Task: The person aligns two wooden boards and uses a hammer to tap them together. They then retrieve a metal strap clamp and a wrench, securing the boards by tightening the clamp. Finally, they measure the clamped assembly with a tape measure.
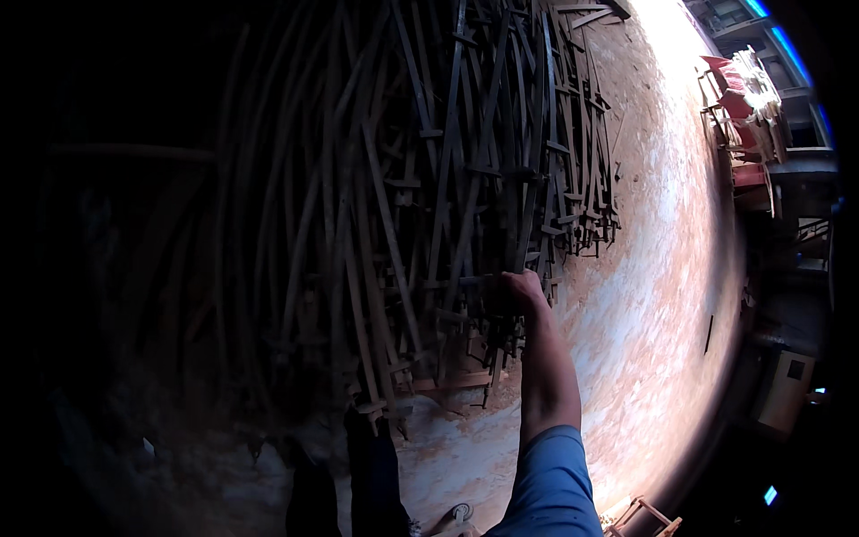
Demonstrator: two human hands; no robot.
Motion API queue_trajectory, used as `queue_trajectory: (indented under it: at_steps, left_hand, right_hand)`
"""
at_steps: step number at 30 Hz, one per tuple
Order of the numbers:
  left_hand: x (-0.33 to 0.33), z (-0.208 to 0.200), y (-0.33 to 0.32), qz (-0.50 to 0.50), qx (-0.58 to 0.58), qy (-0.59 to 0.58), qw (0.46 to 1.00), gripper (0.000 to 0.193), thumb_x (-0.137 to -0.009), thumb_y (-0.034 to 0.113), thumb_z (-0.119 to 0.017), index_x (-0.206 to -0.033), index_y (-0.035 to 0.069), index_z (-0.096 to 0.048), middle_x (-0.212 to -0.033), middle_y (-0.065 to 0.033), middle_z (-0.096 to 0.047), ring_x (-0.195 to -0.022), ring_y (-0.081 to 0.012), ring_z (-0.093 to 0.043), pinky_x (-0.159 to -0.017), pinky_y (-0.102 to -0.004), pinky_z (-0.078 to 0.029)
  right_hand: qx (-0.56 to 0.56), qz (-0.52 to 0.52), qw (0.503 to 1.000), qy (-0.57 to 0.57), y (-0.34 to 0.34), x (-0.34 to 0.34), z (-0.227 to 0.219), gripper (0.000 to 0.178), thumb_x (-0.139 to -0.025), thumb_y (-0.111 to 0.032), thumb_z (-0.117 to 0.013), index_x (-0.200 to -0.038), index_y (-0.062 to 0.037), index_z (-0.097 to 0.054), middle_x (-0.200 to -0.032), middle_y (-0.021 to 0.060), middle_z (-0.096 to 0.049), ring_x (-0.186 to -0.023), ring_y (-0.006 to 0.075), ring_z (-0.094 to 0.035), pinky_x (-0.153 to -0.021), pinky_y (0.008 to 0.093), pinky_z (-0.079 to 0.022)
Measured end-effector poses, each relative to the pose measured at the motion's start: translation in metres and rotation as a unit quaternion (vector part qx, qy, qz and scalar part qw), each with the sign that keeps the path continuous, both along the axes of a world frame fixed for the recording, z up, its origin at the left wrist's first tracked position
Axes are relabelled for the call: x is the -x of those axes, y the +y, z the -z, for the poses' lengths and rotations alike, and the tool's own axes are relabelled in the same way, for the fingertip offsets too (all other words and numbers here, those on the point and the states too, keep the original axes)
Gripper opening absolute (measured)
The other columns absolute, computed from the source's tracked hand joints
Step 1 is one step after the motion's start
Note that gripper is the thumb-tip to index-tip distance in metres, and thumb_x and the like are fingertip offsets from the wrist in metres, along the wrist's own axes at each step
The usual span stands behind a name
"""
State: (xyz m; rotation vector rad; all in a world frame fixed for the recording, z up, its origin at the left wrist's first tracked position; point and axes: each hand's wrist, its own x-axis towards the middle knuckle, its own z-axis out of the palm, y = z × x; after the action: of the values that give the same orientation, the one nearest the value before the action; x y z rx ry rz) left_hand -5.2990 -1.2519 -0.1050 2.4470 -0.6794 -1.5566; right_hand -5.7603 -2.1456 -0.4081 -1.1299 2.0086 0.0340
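Observation:
My right arm, in a blue sleeve, reaches forward to a large heap of long metal bar clamps lying on the floor. At the heap's near right edge my right hand is closed, apparently around the end of one bar clamp, whose dark bar runs away from me. The fingers are partly lost in shadow. Other clamps lie close to the left of the hand, their bars crossing, with jaws and screw ends toward me. My left hand is not in view.
My dark-trousered legs stand at the heap's near end. Dusty, sunlit floor stretches to the right. Far right are red items with pale boards and a wooden cabinet. A wooden frame stands at the lower edge. Deep shadow covers the left.

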Motion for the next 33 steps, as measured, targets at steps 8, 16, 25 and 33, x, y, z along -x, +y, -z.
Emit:
queue_trajectory:
  at_steps: [8, 16, 25, 33]
  left_hand:
    - [0.022, 0.004, 0.002, -0.34, -0.198, 0.022, 0.919, 0.034, -0.094, 0.024, -0.055, -0.117, 0.0, -0.056, -0.095, -0.013, -0.065, -0.074, -0.0193, -0.064, -0.062, -0.032, -0.054]
    - [0.062, 0.06, -0.039, -0.473, -0.141, 0.1, 0.864, 0.036, -0.089, 0.018, -0.057, -0.121, 0.002, -0.053, -0.102, -0.0134, -0.059, -0.09, -0.0258, -0.06, -0.078, -0.0358, -0.051]
    - [0.03, 0.067, -0.024, -0.291, 0.078, -0.023, 0.953, 0.029, -0.081, 0.026, -0.063, -0.098, 0.004, -0.065, -0.092, -0.017, -0.066, -0.089, -0.0306, -0.065, -0.074, -0.0405, -0.049]
    - [-0.013, 0.046, -0.039, -0.184, 0.148, 0.084, 0.968, 0.043, -0.082, 0.03, -0.063, -0.115, 0.002, -0.06, -0.105, -0.0172, -0.066, -0.098, -0.0283, -0.064, -0.085, -0.0361, -0.049]
  right_hand:
    - [0.033, 0.016, 0.996, 0.085, 0.012, 0.072, -0.116, 0.03, -0.082, -0.024, -0.059, -0.071, 0.0038, -0.059, -0.061, 0.0164, -0.06, -0.05, 0.0277, -0.062, -0.046, 0.0418, -0.052]
    - [-0.037, 0.054, 0.995, -0.069, 0.173, 0.047, -0.292, 0.026, -0.083, -0.022, -0.066, -0.079, -0.0005, -0.052, -0.06, 0.0089, -0.055, -0.046, 0.0188, -0.053, -0.039, 0.0332, -0.044]
    - [-0.093, 0.111, 0.987, -0.065, 0.373, 0.044, -0.391, 0.031, -0.085, -0.033, -0.061, -0.072, -0.0084, -0.048, -0.053, 0.0035, -0.044, -0.044, 0.0192, -0.044, -0.042, 0.0343, -0.043]
    - [-0.154, -0.066, 0.986, 0.018, 0.535, 0.036, -0.48, 0.04, -0.085, -0.046, -0.059, -0.076, -0.0076, -0.05, -0.065, 0.0038, -0.043, -0.059, 0.0162, -0.04, -0.054, 0.0323, -0.041]
